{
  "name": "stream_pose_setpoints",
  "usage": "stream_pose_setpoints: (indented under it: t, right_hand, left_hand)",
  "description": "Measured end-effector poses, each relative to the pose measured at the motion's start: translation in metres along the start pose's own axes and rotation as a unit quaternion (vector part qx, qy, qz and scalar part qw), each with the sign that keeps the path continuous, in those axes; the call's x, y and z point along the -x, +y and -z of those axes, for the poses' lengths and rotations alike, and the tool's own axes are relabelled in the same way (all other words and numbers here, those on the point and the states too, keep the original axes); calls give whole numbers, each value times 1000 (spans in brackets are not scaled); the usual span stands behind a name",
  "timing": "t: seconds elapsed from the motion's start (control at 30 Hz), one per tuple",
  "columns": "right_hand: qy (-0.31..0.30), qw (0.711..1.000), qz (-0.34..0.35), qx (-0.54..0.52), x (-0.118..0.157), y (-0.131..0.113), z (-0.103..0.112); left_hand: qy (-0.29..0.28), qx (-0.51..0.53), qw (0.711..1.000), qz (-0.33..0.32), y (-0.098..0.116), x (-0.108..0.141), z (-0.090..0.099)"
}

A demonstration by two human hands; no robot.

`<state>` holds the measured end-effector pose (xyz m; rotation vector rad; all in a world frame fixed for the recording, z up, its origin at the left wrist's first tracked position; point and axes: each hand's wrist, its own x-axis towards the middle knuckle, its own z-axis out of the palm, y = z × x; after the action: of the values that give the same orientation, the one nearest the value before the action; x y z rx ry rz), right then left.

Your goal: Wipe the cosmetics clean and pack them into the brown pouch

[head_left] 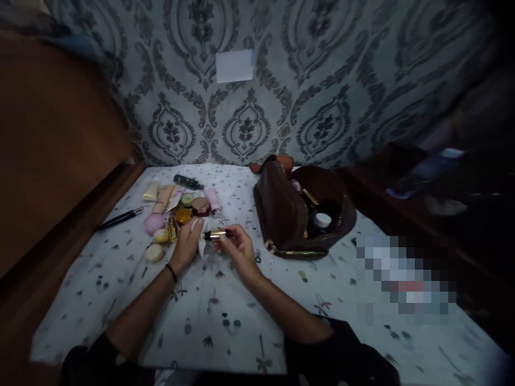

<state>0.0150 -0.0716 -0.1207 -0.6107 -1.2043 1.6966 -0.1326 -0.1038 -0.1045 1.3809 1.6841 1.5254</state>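
My right hand (240, 252) grips a small gold-and-black cosmetic tube (218, 235), which looks like a lipstick, held level above the cloth. A thin white wipe or tissue (202, 247) is pinched in my left hand (187, 241), close against the tube's black end. Just beyond my left hand lie a gold tube (173, 229), a golden-lidded jar (184, 215) and a round brown compact (200, 206). Left of it are a pink rounded item (154, 223) and a cream-coloured round jar (154, 253).
An unzipped brown bag (279, 209) stands to the right, with a white-lidded jar (322, 220) inside. Several tubes and a dark green bottle (188, 182) lie at the back left. A black pen (123, 217) rests near the wooden panel (60, 145). Patterned wallpaper rises behind.
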Motion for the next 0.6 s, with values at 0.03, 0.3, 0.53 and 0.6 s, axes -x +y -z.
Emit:
stream_pose_setpoints:
  t: [0.03,0.3,0.53,0.6]
  right_hand:
    - [-1,1000,-3,-6,0,0,0]
    - [-16,1000,-26,4,-2,-3,-1]
    - [-14,999,-43,12,-6,2,4]
    - [-25,998,-56,17,-6,4,4]
  left_hand:
    - [3,17,1000,15,-2,0,0]
    - [39,71,995,58,-1,1,0]
    - [74,199,969,123,-1,1,-3]
    - [93,210,965,127,-3,0,-3]
